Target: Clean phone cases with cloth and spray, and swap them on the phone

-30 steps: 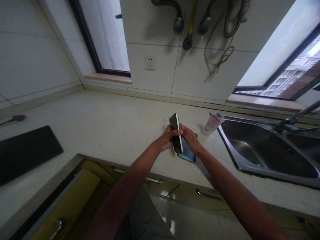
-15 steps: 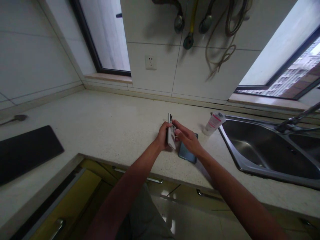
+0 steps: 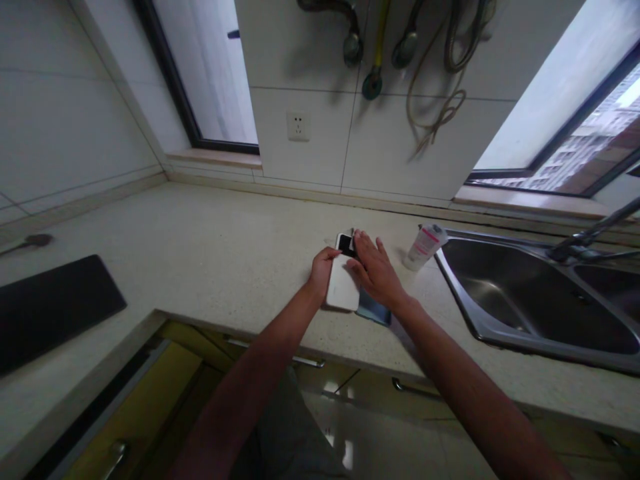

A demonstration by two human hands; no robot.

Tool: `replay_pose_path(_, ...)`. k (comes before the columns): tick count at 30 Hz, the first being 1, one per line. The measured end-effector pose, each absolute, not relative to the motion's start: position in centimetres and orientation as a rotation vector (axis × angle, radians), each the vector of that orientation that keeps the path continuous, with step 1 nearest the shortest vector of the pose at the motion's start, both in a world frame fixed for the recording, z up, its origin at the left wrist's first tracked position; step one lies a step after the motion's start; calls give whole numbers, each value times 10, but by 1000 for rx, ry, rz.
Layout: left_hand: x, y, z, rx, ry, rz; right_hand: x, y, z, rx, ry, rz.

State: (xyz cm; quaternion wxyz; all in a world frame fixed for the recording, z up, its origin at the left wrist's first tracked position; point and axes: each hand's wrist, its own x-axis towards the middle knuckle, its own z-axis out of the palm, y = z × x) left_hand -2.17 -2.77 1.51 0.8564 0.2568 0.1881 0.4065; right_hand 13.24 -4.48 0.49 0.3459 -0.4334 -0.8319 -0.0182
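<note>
My left hand [image 3: 321, 268] grips a white phone [image 3: 343, 285] by its left edge, its white back facing up and its dark camera block at the far end. My right hand [image 3: 376, 270] lies over the phone's right side with its fingers stretched out flat. Under the right hand a blue-grey phone case [image 3: 375, 310] rests on the speckled countertop [image 3: 220, 253], with only its near corner showing.
A white tube with a pink label [image 3: 424, 246] lies next to the steel sink [image 3: 525, 300] on the right, under a tap [image 3: 590, 237]. A black mat [image 3: 50, 310] sits at the left. Hoses [image 3: 435, 80] hang on the tiled wall beside a socket [image 3: 299, 125].
The phone turned from screen side up, through standing on edge, to back side up. My right hand let go of its pinch and spread flat over the phone.
</note>
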Motion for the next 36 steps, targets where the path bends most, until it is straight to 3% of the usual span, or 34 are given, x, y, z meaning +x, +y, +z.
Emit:
replay_pose_path(12,-21,-30,19,575,348,1077,117,-59,11,-937,-2238,-112)
replay_pose_path(18,-23,-35,20,524,255,972,105,-71,19,-748,-2512,-41)
replay_pose_path(28,-16,-26,7,543,301,899,109,-63,21,-1002,-2327,-262)
replay_pose_path(36,-22,-33,26,369,277,892,126,-54,10,-1155,-2238,-331)
